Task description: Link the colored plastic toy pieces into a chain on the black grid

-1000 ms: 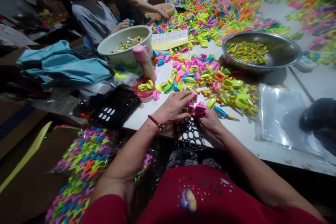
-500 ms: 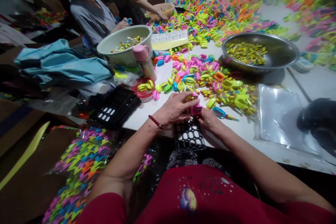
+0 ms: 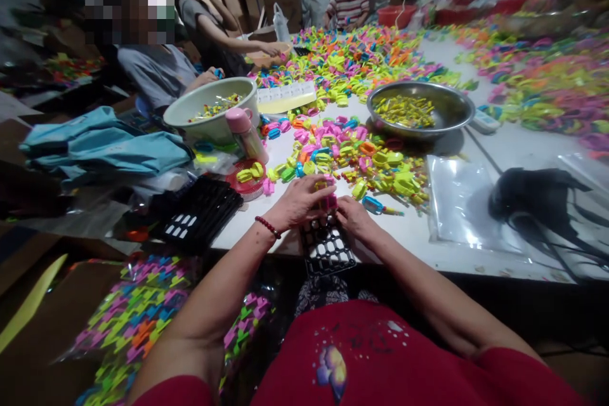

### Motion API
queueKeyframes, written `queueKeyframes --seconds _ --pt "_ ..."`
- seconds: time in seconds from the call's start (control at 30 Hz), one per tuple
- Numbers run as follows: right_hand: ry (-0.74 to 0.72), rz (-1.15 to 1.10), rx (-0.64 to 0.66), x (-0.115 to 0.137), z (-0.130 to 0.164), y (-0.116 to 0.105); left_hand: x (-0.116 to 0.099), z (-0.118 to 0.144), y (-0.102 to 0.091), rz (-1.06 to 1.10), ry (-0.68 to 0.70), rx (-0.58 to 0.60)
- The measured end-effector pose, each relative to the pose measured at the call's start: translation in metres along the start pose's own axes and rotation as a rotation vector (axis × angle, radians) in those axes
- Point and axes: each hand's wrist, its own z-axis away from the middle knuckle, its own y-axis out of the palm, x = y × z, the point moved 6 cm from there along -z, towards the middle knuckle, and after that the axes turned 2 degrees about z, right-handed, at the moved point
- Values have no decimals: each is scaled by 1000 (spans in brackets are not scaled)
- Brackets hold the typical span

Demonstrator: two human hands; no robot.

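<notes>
Both hands met at the near table edge: left hand [image 3: 299,202] curled over from the left, right hand [image 3: 354,219] coming in from the right, fingertips of both pressed together on a small pink plastic piece [image 3: 328,202]. Piece pinched between the two hands, directly above the far end of a black grid tray [image 3: 327,248]. Tray lying with its long axis running away from the body, near end overhanging the table edge [image 3: 409,252] toward the lap, open cells showing below the hands. Piece thus just beyond and above the tray's empty cells, neither hand clearly nearer, both touching it. Red bead bracelet [image 3: 267,226] on the left wrist. Just past the hands, a loose heap of bright plastic pieces [image 3: 361,158]; farther right, a steel bowl [image 3: 421,111] of small yellow bits; farther left, a pale basin [image 3: 209,111] and a pink-capped bottle [image 3: 245,133]. Spare black trays [image 3: 200,212] stacked at the left. No brand, label or writing readable anywhere; a pale strip beyond the basin too blurred to read.
</notes>
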Motion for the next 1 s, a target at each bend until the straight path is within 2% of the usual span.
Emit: queueKeyframes --seconds 0.1,0.2,0.3,0.37,0.43,0.5,0.57,0.67,0.77,0.9,1.0 --pt "71 119 -109 -4 8 -20 2 4 -2 -1 15 -28" --pt "194 329 -36 -13 9 -26 5 6 -3 1 11 -25" --pt "248 410 23 -20 5 -27 6 6 -6 14 -12 -2" --pt "293 368 0 -27 5 -31 2 9 -15 16 -36 -21" --pt "377 264 -65 -36 12 -39 -7 21 -27 21 -81 -106" --pt "460 91 -153 -45 26 -48 -18 42 -38 37 -170 -238" --pt "502 -158 -199 -47 42 -51 -29 71 -37 80 -294 -344" --pt "502 -569 -125 -30 59 -40 -42 111 -8 191 -449 -345" --pt "498 -849 -28 5 65 -23 -47 132 32 259 -561 -323" --pt "447 -987 64 44 63 -1 -45 130 65 297 -650 -404" --pt "412 -955 79 48 60 13 -46 118 75 313 -668 -439"
